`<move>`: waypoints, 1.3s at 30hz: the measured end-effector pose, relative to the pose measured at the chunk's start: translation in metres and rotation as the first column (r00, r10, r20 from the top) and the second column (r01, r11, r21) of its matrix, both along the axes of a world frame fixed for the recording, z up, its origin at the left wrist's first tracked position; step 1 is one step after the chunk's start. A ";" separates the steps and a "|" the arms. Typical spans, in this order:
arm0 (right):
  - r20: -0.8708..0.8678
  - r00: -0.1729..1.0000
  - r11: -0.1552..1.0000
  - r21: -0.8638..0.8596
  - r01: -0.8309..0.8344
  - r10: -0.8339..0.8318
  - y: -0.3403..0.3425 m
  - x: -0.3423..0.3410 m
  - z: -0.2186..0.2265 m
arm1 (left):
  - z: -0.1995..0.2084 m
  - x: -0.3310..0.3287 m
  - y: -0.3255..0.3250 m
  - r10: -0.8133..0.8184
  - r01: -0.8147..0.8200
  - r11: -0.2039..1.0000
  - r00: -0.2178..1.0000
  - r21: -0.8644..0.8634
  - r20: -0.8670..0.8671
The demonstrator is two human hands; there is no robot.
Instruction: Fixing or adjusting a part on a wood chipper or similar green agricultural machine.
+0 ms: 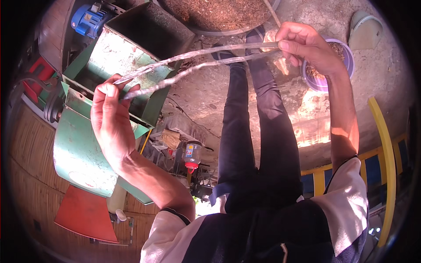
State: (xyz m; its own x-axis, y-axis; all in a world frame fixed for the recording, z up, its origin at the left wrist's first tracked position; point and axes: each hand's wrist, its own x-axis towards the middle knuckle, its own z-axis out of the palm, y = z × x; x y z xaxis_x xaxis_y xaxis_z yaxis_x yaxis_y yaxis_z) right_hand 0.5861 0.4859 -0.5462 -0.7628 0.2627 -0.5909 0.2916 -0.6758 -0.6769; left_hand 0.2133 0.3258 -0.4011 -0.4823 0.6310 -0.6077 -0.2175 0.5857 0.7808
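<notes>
Two long, greyish, twisted strands (197,53) stretch between my hands, bowing slightly upward. They look like cord or twisted strip; the material is hard to tell. My left hand (109,109) pinches their left end between thumb and fingers, over the green machine's edge. At the other end, my right hand (309,48) grips both strands together between thumb and forefinger, in front of a purple bucket (349,70). A thin brown stick-like piece (272,14) runs from the top edge down to my right hand; whether it joins the strands cannot be seen.
On the left stands a green machine (83,149) with a square hopper, a blue motor (87,21) and an orange chute (85,215). A wide basin (210,32) of brown shredded material lies ahead. A clear red-lidded jar (192,153) and yellow rail (386,175) flank my legs.
</notes>
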 end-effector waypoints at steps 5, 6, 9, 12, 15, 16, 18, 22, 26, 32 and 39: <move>0.045 0.999 1.000 0.018 0.026 -0.027 -0.001 0.003 0.004 | -0.012 0.025 0.018 0.241 -0.498 0.846 0.676 0.191 0.696; 0.062 0.997 0.999 0.008 0.046 -0.047 -0.005 0.002 0.005 | -0.016 0.033 0.024 0.223 -0.524 0.817 0.672 0.240 0.706; -0.038 0.999 0.995 -0.103 -0.001 -0.003 -0.025 -0.013 0.000 | -0.037 0.030 0.020 0.110 -0.652 0.684 0.537 0.328 0.836; -0.133 0.990 0.966 -0.259 0.012 -0.048 -0.054 -0.033 -0.005 | -0.012 0.039 0.011 0.250 -0.679 0.645 0.620 0.350 0.744; -0.142 0.979 0.922 -0.378 0.085 -0.148 -0.084 -0.022 -0.011 | -0.013 0.044 -0.008 0.218 -0.543 0.751 0.741 0.376 0.635; -0.127 0.977 0.904 -0.415 0.104 -0.171 -0.093 -0.014 -0.012 | -0.016 0.050 -0.013 0.273 -0.517 0.780 0.789 0.353 0.550; -0.084 0.990 0.921 -0.383 0.072 -0.112 -0.111 -0.007 -0.017 | -0.017 0.057 -0.024 0.246 -0.393 0.858 0.879 0.330 0.408; -0.015 0.993 0.993 0.026 -0.117 0.117 -0.113 -0.016 0.007 | -0.001 0.066 -0.028 0.212 -0.246 0.957 0.954 0.151 0.212; 0.078 0.990 0.621 0.772 -0.136 0.121 -0.080 -0.066 0.044 | -0.001 0.065 -0.047 0.104 -0.106 0.994 0.993 0.041 0.048; -0.428 0.892 0.809 0.570 0.145 0.141 -0.078 -0.133 0.053 | -0.003 0.086 -0.055 -0.069 0.090 0.990 0.982 -0.112 0.178; -0.521 0.851 0.877 0.436 0.202 0.063 -0.140 -0.140 0.053 | 0.007 0.062 -0.093 0.044 0.022 0.991 0.873 -0.131 0.486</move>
State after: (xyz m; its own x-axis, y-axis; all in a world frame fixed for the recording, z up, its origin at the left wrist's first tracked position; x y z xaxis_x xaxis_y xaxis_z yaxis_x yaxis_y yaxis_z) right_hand 0.4459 0.3454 -0.4932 -0.8825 0.4636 0.0789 -0.2164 -0.2515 -0.9434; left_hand 0.2753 0.2326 -0.3943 -0.1108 0.5279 -0.8421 -0.5571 0.6686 0.4925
